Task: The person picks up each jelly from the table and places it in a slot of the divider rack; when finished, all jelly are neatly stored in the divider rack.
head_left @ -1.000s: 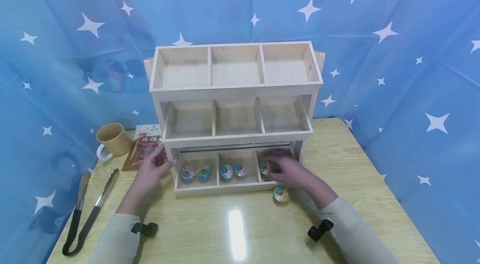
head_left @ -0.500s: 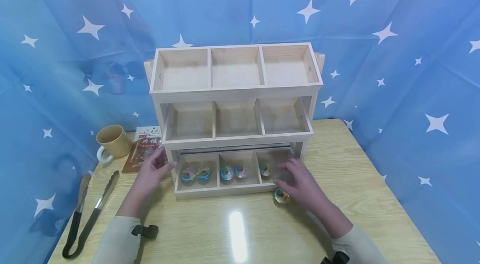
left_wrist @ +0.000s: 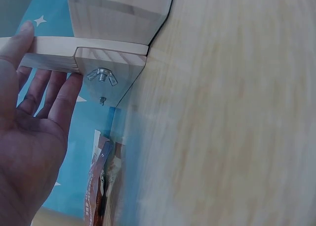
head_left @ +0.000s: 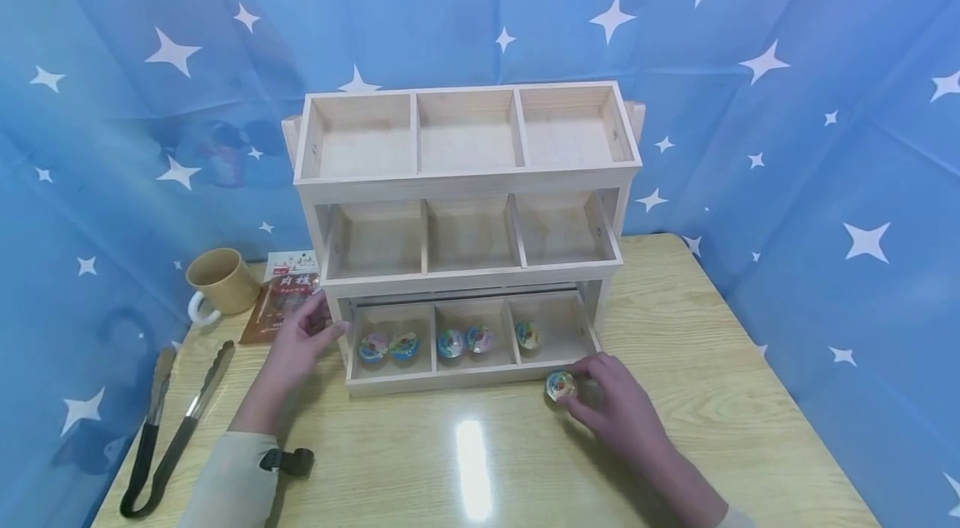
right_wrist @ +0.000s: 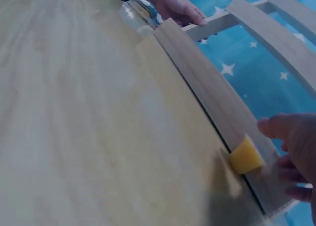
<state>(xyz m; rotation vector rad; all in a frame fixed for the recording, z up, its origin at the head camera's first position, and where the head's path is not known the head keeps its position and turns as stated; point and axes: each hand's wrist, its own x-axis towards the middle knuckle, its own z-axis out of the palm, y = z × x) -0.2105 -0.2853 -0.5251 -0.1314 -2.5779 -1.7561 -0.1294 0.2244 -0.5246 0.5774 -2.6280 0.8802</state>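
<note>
My left hand grips the left upright of a three-tier wooden rack. In the left wrist view, the thumb of that hand lies over the wooden post and the fingers are beneath it. On the table before the bottom tier stands a small jelly cup with a printed lid. My right hand is beside it, thumb and fingers spread at its right side. In the right wrist view, a gap shows between the hand and the yellow cup.
The bottom tier holds several similar cups: two left, two middle, one jelly cup in the right compartment. A tan mug, brown packet and black-handled tongs lie left of the rack. A starry blue curtain hangs behind.
My right hand has left the bottom right compartment, where one cup stays, and come down and right to the cup on the table. The left hand stays on the rack.
</note>
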